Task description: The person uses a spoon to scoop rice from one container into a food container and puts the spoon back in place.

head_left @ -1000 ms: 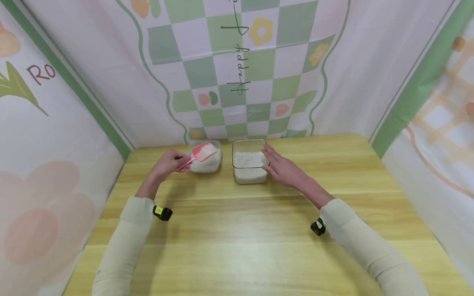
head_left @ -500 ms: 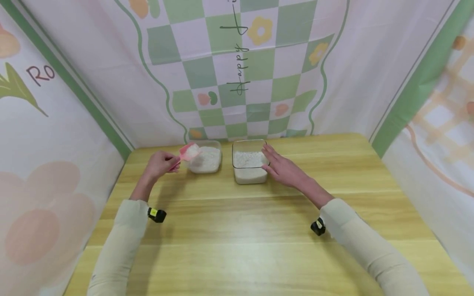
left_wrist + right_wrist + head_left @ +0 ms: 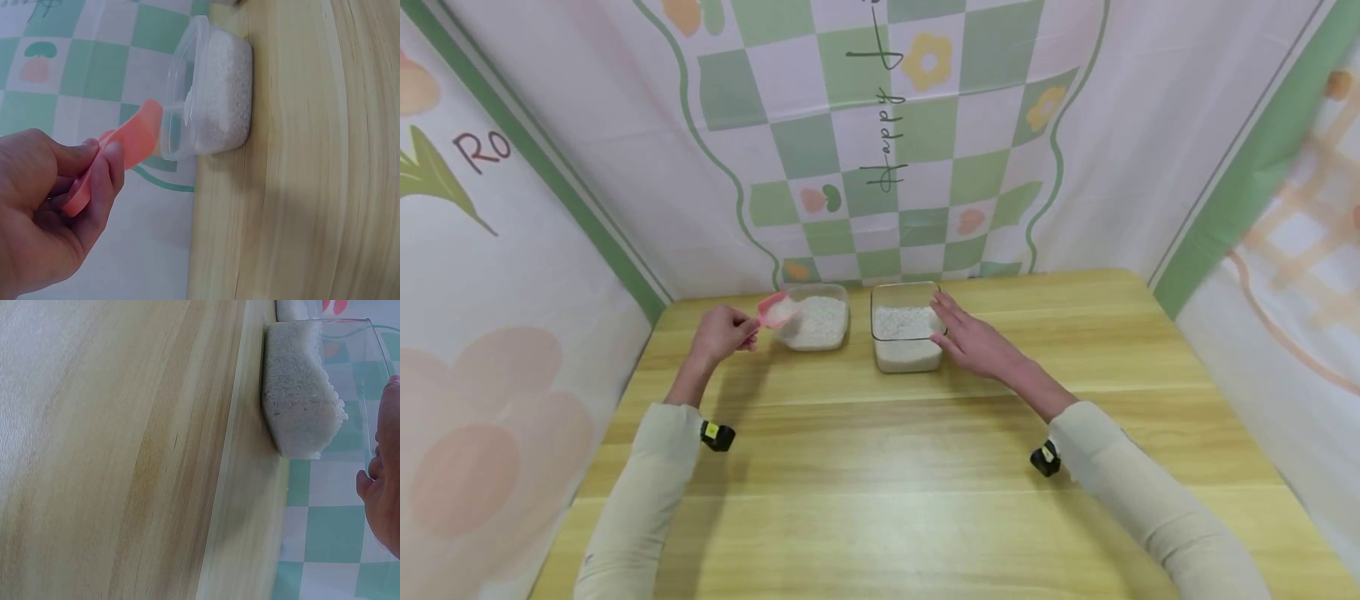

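Observation:
My left hand (image 3: 721, 335) grips the handle of a small pink scoop (image 3: 775, 310) with white rice in it. In the left wrist view the scoop (image 3: 139, 132) tilts at the rim of a clear plastic container (image 3: 201, 81), and a pale streak runs from its lip into the container. White rice (image 3: 820, 322) fills much of that left container. Beside it stands a clear glass container (image 3: 908, 357), partly full of rice (image 3: 300, 387) heaped unevenly. My right hand (image 3: 977, 343) rests straight fingers against the glass container's right rim, curled round nothing.
Both containers stand side by side near the back edge of a wooden table (image 3: 880, 467), with a small gap between them. A patterned cloth (image 3: 865, 150) hangs right behind the table, and more cloth (image 3: 497, 350) closes off the sides.
My left hand has moved left with the scoop, from above the left container to its left rim. Less rice shows in the scoop now. My right hand stays put.

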`<state>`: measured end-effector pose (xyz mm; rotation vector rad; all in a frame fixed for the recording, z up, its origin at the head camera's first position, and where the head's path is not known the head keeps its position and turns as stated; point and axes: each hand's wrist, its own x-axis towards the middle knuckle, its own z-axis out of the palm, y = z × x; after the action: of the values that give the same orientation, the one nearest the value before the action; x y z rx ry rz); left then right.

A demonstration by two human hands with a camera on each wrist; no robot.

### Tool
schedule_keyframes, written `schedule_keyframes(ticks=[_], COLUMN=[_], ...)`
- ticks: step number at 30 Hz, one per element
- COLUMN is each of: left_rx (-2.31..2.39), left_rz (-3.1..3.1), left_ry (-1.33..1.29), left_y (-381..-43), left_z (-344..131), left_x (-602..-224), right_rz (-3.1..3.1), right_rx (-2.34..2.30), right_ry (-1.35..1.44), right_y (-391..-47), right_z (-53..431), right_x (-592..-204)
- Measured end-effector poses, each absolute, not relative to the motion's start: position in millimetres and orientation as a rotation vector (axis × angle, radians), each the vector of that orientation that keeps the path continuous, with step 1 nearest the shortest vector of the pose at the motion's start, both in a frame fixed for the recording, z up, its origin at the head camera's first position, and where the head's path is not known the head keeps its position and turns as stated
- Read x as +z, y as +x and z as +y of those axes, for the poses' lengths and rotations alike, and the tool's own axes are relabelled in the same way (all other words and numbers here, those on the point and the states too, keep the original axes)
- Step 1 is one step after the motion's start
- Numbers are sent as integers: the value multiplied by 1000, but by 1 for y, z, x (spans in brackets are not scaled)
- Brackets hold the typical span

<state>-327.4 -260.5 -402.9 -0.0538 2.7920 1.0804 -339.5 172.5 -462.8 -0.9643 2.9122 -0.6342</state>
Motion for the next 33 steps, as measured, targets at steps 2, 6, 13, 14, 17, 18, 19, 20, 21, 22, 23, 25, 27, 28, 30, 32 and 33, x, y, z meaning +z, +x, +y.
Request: schedule_keyframes(ticks=[2, 6, 13, 14, 17, 18, 19, 20, 21, 22, 23, 25, 27, 28, 30, 32, 33], left_rx=[1042, 969, 866, 857, 821, 811, 802, 788, 772, 757, 743, 718, 699, 690, 670, 639, 621], left_rz=[2810, 2853, 2932, 2938, 2951, 2954, 2952, 2954, 2958, 2965, 2971, 2987, 3003, 3010, 3022, 3040, 3051], left_ry=[-53, -36, 8, 9, 11, 8, 3, 0, 1, 2, 3, 13, 19, 16, 11, 16, 26], left_y=[-327, -325, -323, -323, -321, -321, -320, -320, -319, -319, -318, -317, -317, -317, -316, -317, -317], left_z=[-261, -262, -261, -260, -258, -257, -256, -255, -255, -254, -253, -252, -250, -250, -248, -247, -246], left_x=[-402, -400, -402, -402, -403, -403, -403, -403, -403, -403, -403, -403, -403, -403, -403, -403, -403], right_rz=[2913, 2910, 2911, 2913, 2918, 2918, 2919, 2919, 2917, 2917, 2914, 2912, 2912, 2912, 2908, 2905, 2904], right_rx=[-633, -625, -643, -646, -645, -645, -643, -643, -646, -643, -644, -643, -643, -643, -646, -644, -641], right_ry=[-970, -972, -980, -978, -975, -975, -975, -976, -977, -976, -974, -971, -966, -966, -965, -962, -962], right_y=[-340, -340, -339, -339, -339, -339, -339, -339, -339, -340, -339, -339, -339, -338, -338, -338, -338], right_z=[172, 173, 173, 173, 173, 173, 173, 173, 173, 173, 173, 173, 173, 173, 172, 173, 173], right_x=[-462, -462, -462, -462, -462, -462, -462, -462, -462, -462, -462, -462, -462, -462, -462, -461, -461])
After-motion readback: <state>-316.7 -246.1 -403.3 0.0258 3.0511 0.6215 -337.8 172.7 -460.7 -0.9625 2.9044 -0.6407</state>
